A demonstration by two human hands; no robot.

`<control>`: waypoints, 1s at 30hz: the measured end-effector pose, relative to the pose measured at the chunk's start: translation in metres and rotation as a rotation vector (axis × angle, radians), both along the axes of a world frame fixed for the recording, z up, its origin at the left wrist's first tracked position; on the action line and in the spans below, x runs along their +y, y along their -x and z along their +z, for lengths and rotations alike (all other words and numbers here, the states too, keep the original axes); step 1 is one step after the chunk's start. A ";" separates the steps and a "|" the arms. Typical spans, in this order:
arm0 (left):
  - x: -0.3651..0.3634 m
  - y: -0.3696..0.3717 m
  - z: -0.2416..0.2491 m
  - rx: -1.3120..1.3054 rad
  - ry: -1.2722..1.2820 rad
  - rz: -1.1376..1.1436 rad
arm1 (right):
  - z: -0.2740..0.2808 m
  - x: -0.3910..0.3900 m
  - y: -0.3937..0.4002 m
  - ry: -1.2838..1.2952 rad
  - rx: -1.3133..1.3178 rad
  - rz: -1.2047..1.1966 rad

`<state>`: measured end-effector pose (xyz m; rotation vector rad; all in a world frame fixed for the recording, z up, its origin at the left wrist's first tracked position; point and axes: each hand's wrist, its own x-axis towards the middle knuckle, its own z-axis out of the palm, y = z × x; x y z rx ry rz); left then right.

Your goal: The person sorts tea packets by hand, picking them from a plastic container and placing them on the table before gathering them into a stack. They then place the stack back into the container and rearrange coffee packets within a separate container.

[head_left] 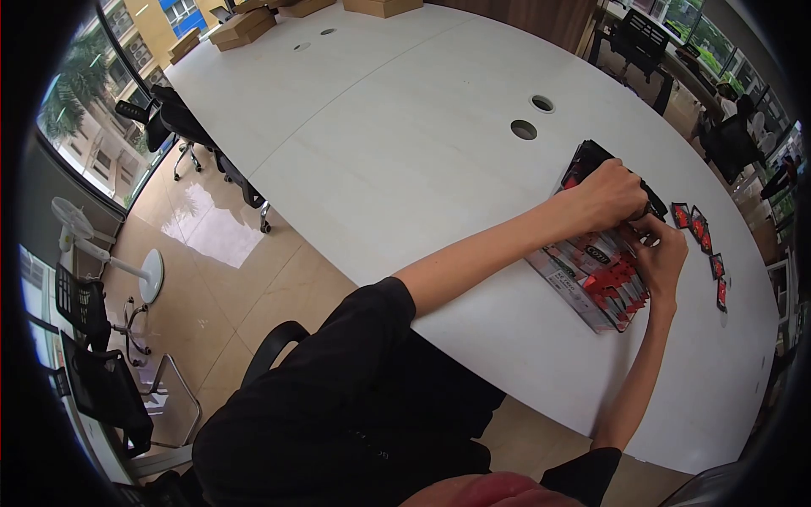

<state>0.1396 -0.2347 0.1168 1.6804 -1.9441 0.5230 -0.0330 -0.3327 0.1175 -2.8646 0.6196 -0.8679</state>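
A clear plastic box [562,287] holding red and silver packets [612,283] lies on the white table [405,144]. Beyond it is a black tray-like part [589,158], partly covered by my hands. My left hand [610,196] is closed over the black part, its fingertips turned away from view. My right hand [663,249] is at the box's right side, fingers bent and close together near my left hand. What either hand holds is too hidden to make out. Several small black and red packets [699,228] lie in a line to the right.
Two round cable holes [524,129] [542,103] open in the table beyond the box. Cardboard boxes [242,29] stand at the far left edge. Black chairs [101,380], a white fan [152,275] and more chairs [639,42] stand around the table.
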 end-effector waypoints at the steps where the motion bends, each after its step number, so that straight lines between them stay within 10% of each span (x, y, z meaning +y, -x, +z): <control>1: -0.002 0.000 -0.001 0.004 0.005 0.003 | -0.002 0.000 -0.001 -0.003 -0.001 0.002; 30: -0.017 0.022 -0.025 -0.161 -0.017 0.013 | 0.000 -0.016 0.001 -0.225 0.212 -0.126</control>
